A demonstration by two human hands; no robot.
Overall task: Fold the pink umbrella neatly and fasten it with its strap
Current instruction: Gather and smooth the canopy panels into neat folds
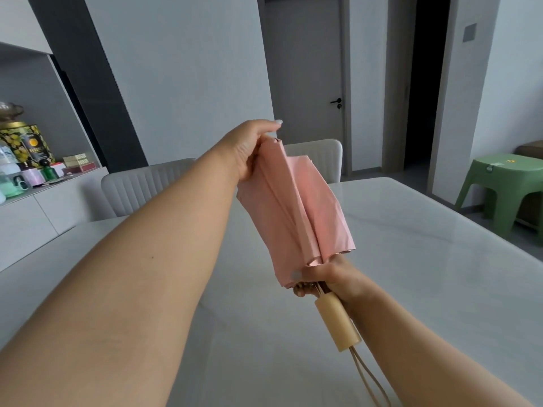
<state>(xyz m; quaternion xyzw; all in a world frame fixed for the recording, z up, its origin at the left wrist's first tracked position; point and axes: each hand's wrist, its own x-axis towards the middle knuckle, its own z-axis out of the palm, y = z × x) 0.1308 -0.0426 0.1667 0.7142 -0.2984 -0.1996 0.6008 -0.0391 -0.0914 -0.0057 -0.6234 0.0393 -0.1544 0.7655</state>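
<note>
**Pink umbrella held in mid-air, both hands on it**

While the pink umbrella [296, 207] hangs collapsed above the surface [411, 274], its canopy sits in loose long pleats, running from the upper tip down toward the viewer. The fabric flares a little at its lower edge, where a small round fastener shows on the pink cloth; the strap itself cannot be made out. Below that edge the cream handle [336, 321] sticks out toward the camera, and a thin cord loop [370, 377] trails off its end.

The left hand [252, 148] is up at the far end, its grip closed around the top of the canopy with the thumb over the tip. The right hand [329, 279] has its grip clamped on the umbrella just under the fabric's hem, fingers wrapped where the ribs meet the handle.

The umbrella touches nothing but the hands. Beyond the pale surface stand two light padded chairs [144, 186], a sideboard on the left crowded with tins and bottles [26, 160], a green plastic stool [505, 189] at right, and a closed grey door [305, 83] at the back.
</note>
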